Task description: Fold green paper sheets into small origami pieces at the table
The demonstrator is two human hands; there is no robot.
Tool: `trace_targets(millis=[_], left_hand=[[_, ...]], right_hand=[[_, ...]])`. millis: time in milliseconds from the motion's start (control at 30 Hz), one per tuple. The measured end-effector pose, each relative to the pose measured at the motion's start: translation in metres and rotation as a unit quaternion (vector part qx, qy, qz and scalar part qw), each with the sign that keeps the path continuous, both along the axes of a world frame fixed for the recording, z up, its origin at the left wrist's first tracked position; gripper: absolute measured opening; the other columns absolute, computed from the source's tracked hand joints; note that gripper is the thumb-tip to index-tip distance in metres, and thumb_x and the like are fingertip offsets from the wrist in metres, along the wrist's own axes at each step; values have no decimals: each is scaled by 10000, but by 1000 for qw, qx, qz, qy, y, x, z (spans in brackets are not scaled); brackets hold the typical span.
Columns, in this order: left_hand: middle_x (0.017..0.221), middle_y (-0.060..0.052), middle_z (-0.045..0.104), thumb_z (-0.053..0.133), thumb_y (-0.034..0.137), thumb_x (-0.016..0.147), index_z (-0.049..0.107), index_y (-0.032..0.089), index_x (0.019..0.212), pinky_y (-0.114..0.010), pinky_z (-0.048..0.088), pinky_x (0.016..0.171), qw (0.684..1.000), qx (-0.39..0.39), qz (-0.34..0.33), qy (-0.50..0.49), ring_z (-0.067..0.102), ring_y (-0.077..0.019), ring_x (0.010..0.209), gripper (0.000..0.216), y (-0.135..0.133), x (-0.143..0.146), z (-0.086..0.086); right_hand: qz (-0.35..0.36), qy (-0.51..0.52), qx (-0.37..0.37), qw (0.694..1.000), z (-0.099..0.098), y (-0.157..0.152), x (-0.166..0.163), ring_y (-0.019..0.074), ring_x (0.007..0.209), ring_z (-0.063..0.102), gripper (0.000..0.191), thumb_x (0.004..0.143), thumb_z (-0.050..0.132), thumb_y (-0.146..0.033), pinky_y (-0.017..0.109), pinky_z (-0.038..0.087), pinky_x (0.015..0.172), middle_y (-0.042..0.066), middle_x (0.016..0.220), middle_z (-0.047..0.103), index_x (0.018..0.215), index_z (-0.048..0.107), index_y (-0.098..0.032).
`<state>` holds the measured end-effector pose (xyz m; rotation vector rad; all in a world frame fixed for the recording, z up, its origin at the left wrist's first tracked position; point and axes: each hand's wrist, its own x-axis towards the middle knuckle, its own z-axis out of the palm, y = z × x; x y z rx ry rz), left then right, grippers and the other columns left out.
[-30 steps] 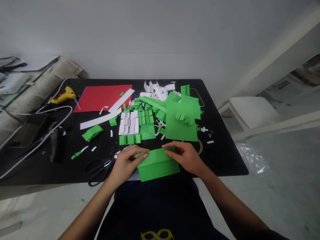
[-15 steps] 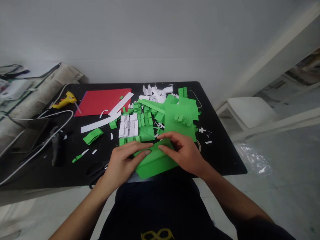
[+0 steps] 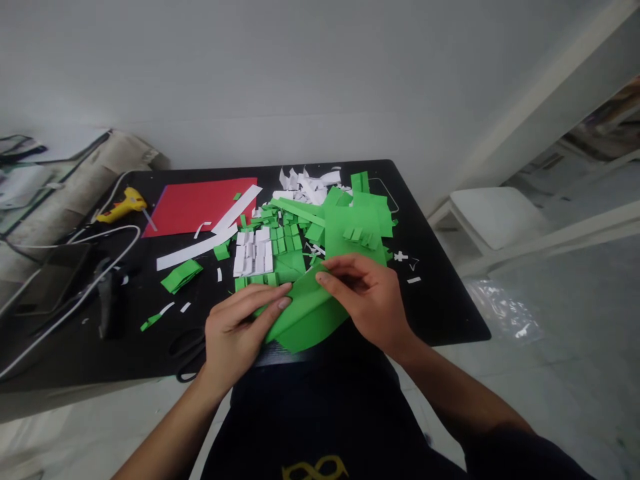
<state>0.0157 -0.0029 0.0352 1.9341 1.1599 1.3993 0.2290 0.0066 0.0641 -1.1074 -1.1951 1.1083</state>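
Observation:
A folded green paper sheet [image 3: 305,320] lies tilted at the near edge of the black table [image 3: 440,313]. My left hand [image 3: 240,330] rests on its left part, fingers stretched along the fold and pressing down. My right hand [image 3: 367,300] pinches the sheet's upper right corner with thumb and fingers closed on it. Just beyond the hands lies a heap of green paper pieces [image 3: 350,230] and rows of small white folded pieces [image 3: 254,257].
Black scissors [image 3: 187,347] lie left of my left hand. A red sheet [image 3: 200,203], white strips [image 3: 193,248], a yellow glue gun [image 3: 120,205] and cables [image 3: 75,293] occupy the table's left. A white stool [image 3: 495,217] stands on the right.
The green sheet has turned counter-clockwise and its right corner has lifted. Both hands moved closer together on it, my right hand now pinching the corner.

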Motion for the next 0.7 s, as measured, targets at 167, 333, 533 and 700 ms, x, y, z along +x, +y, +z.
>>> trace_targets(millis=[167,333,533,700], left_hand=[[1013,17,837,799,71,892,839,316,1115,-237,621,804,1000,2,0,1,767,-129,874,333,0,0,-4],[1016,9,834,798,67,893,838,309,1121,-238,619,804,1000,5,10,-1,762,-130,876,335,-3,0,-6],[1005,1,837,798,69,890,844,299,1099,-246,621,797,1000,14,26,-5,766,-137,861,314,-4,2,-9],[995,2,837,795,95,896,841,290,1074,-239,616,787,999,7,34,-3,766,-137,857,269,-7,0,-13]], right_hand=[[8,-8,-6,1000,2,3,0,183,771,785,140,808,876,-263,291,621,682,16,810,816,912,795,-219],[15,-12,-10,1000,3,4,-1,179,770,787,129,812,871,-254,284,619,685,15,811,818,909,795,-215],[22,-17,-12,1000,3,4,-1,179,785,793,147,794,888,-231,273,623,697,9,818,821,911,800,-219],[29,-26,-7,999,0,5,-1,186,798,795,139,816,879,-259,287,634,715,14,837,825,915,792,-217]])
